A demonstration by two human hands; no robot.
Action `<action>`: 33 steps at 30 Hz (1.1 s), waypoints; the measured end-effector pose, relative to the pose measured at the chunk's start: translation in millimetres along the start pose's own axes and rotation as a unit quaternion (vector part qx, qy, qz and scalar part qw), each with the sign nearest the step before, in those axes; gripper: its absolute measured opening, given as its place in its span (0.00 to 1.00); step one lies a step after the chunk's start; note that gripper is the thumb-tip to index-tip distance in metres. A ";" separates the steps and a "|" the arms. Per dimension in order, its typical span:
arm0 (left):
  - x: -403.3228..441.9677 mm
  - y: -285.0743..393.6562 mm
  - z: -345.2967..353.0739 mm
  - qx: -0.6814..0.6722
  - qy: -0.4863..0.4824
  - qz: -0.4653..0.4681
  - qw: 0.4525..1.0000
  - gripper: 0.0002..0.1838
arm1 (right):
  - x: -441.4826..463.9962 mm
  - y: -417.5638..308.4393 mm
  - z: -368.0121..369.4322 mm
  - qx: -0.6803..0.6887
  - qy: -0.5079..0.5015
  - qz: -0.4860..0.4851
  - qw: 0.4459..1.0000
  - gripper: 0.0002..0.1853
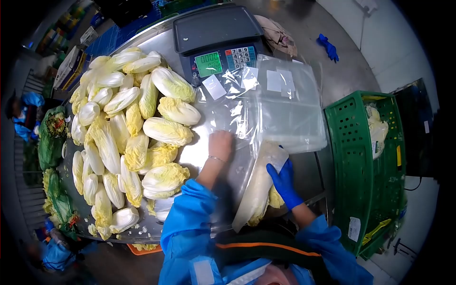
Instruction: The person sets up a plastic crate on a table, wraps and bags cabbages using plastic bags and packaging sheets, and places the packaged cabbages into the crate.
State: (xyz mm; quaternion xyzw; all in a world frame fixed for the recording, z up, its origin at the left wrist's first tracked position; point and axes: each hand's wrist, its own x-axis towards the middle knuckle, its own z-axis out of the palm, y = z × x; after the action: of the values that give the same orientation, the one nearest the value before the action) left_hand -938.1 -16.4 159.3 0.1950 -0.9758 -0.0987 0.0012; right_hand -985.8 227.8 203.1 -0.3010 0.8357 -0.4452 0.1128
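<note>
My right hand [285, 183], in a blue glove, is closed around a napa cabbage in a clear plastic bag [256, 187], held slanted near the table's front edge. Yellow leaf shows at its lower end. My left hand [221, 145] is bare, with a thin bracelet at the wrist. It is over the steel table at the near edge of the clear bags; its fingers are blurred and partly hidden. Clear plastic bags [292, 121] with white labels lie flat beyond both hands. To the left is a large heap of napa cabbages [121, 102].
A digital scale [216, 31] with a lit green display stands at the back. On the right is a green crate [349, 175] with a bagged item inside. A blue glove [327, 47] lies at the far right. Other people in blue [59, 254] are at the left.
</note>
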 end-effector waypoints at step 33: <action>-83.8 39.5 -28.2 -0.330 0.296 0.032 0.896 0.05 | 12.2 -61.0 46.1 -0.111 -0.034 -0.037 0.993 0.20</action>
State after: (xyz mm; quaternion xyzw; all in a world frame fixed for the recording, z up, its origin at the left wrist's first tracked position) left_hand -874.5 45.8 197.7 0.1726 -0.8475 -0.3521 0.3578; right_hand -949.9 163.5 227.0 -0.3570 0.8639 -0.3434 0.0909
